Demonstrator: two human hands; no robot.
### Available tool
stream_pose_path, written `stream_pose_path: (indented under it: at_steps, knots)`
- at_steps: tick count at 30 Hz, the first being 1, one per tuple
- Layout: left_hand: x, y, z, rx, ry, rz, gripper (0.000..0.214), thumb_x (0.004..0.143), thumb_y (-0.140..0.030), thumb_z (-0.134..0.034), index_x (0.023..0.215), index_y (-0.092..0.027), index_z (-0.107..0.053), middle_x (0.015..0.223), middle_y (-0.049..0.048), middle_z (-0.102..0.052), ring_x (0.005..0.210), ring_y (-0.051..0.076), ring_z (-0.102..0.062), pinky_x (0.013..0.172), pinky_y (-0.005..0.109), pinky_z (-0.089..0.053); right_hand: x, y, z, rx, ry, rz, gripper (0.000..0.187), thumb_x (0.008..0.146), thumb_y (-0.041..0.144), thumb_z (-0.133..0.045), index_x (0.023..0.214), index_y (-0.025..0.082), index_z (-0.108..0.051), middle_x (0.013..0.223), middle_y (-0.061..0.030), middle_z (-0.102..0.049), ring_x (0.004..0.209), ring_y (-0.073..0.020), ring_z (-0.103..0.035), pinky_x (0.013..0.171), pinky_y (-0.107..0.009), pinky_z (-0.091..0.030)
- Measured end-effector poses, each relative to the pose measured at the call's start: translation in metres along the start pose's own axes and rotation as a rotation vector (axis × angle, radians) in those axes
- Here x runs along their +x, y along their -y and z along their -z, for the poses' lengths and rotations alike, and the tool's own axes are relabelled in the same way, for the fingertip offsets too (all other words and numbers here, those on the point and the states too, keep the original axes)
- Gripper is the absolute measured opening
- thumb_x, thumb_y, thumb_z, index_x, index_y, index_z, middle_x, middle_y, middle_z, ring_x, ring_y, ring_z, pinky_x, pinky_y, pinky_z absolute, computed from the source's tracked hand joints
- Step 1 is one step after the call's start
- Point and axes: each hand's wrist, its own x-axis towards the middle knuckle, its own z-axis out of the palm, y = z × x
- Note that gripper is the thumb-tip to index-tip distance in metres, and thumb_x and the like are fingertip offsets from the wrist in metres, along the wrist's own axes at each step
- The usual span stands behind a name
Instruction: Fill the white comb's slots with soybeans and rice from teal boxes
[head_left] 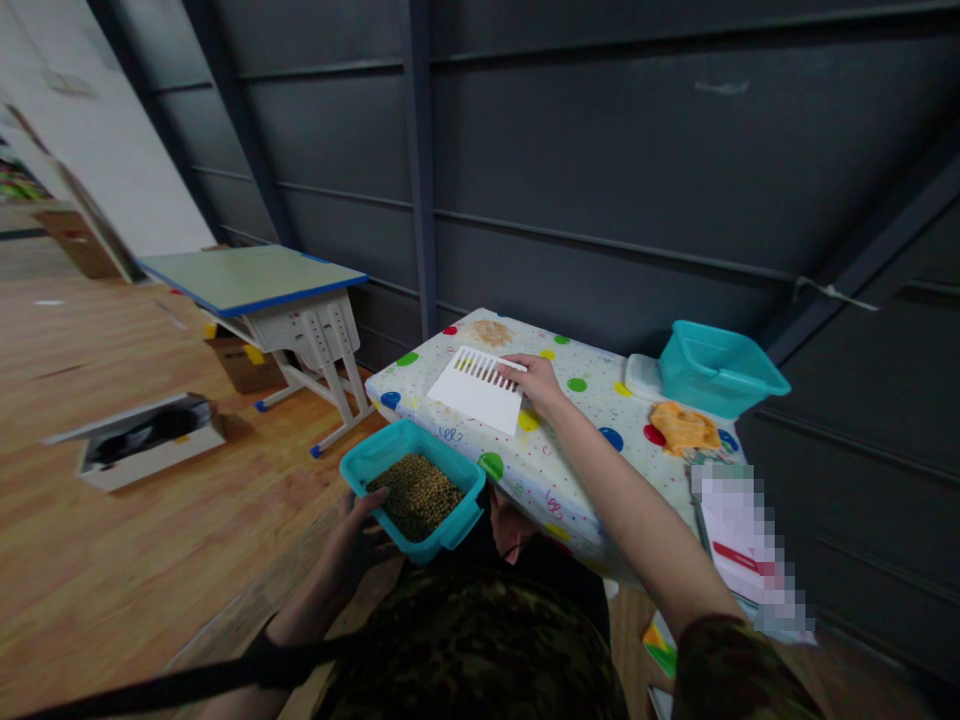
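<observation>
My left hand (360, 535) grips the near left side of a teal plastic tub (349, 462), thumb over the rim, holding it at the table's front edge. Greenish-brown beans or similar small grains (416, 495) cover its bottom. On the table my right hand (534, 380) is closed on the right edge of a flat white card with a row of comb-like slots (476, 393). The slotted side faces away from me. Just beyond the card lies a small patch of pale tan grains (491, 332).
A dotted cloth covers the table (577, 350). At its right are an open teal bin (716, 365), a white lid (643, 378), an orange cloth (684, 428) and a blurred-out paper (739, 530). Left stand a desk (255, 275) and an open box (154, 445). A dark wall (600, 150) rises behind.
</observation>
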Motion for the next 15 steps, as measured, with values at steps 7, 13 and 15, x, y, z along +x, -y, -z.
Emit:
stream_pose_path:
  at_steps: [7, 13, 15]
  knots:
    - [-0.003, 0.001, -0.004, 0.07, -0.018, -0.049, 0.053, 0.092, -0.038, -0.079, 0.137, -0.03, -0.053, 0.105, 0.0102, -0.075, 0.082, 0.031, -0.083, 0.075, 0.048, -0.071, -0.009, 0.003, -0.005, 0.0, 0.058, -0.064, 0.031, 0.069, 0.029, -0.091, 0.097, 0.016, -0.084, 0.082, -0.0076, -0.081, 0.071, -0.0203, -0.07, 0.063, -0.031, -0.053]
    - [-0.005, 0.0, -0.006, 0.07, -0.015, -0.047, 0.048, 0.095, -0.036, -0.076, 0.136, -0.029, -0.052, 0.104, 0.0097, -0.073, 0.074, 0.026, -0.08, 0.066, 0.042, -0.07, -0.017, 0.018, -0.007, 0.016, 0.097, -0.186, 0.022, 0.068, 0.016, -0.085, 0.087, 0.018, -0.075, 0.07, -0.0025, -0.075, 0.062, -0.0176, -0.067, 0.056, -0.028, -0.049]
    - [-0.005, -0.001, -0.006, 0.07, -0.018, -0.05, 0.049, 0.095, -0.036, -0.076, 0.137, -0.03, -0.052, 0.104, 0.0091, -0.073, 0.073, 0.026, -0.079, 0.065, 0.041, -0.069, -0.02, 0.021, -0.008, 0.021, 0.132, -0.2, 0.022, 0.068, 0.015, -0.085, 0.087, 0.019, -0.073, 0.07, -0.0015, -0.075, 0.061, -0.0168, -0.066, 0.054, -0.027, -0.048]
